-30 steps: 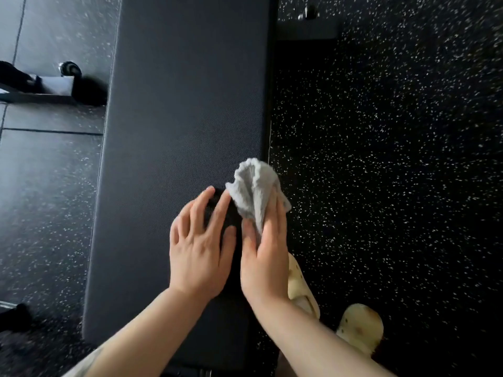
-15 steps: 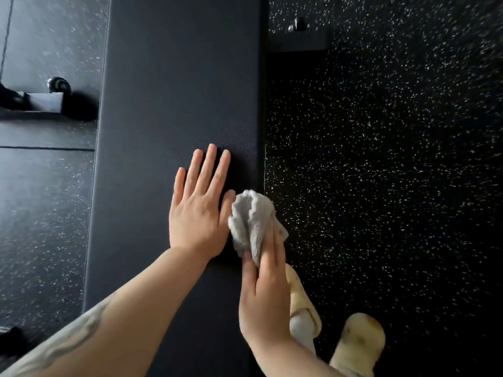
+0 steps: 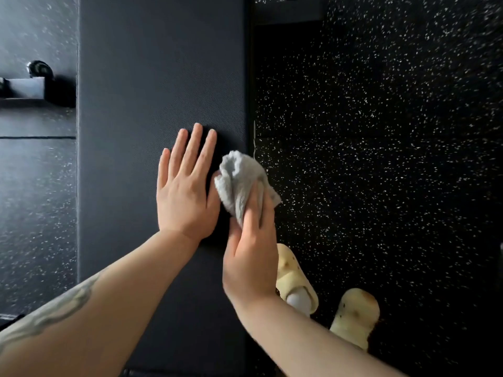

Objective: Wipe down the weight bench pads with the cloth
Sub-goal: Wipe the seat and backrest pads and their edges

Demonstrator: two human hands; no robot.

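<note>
From my head camera I look down at the long dark bench pad (image 3: 163, 77), and I will tell where things are from it.

My left hand (image 3: 185, 197) lies flat on the pad, near its right edge. The fingers are straight and close together, and they hold nothing.

My right hand (image 3: 251, 257) is just beside my left hand, at the pad's right edge. Its fingers (image 3: 254, 210) are bent round the cloth (image 3: 236, 178) and grip it. The cloth is light grey and all bunched up. It sticks out past my fingertips and sits on the right edge of the pad. One corner of it hangs out past that edge, over the floor. The cloth touches the side of my left hand by the thumb.

To the right of the pad is the black floor (image 3: 381, 159) with lots of tiny white specks. My two yellow shoes (image 3: 353, 314) stand on it, close to the pad's right side and below my right hand in the picture.

To the left of the pad a dark metal bar (image 3: 24, 88) pokes out, with a small black wheel (image 3: 38, 68) on it. The floor there looks grey
</note>
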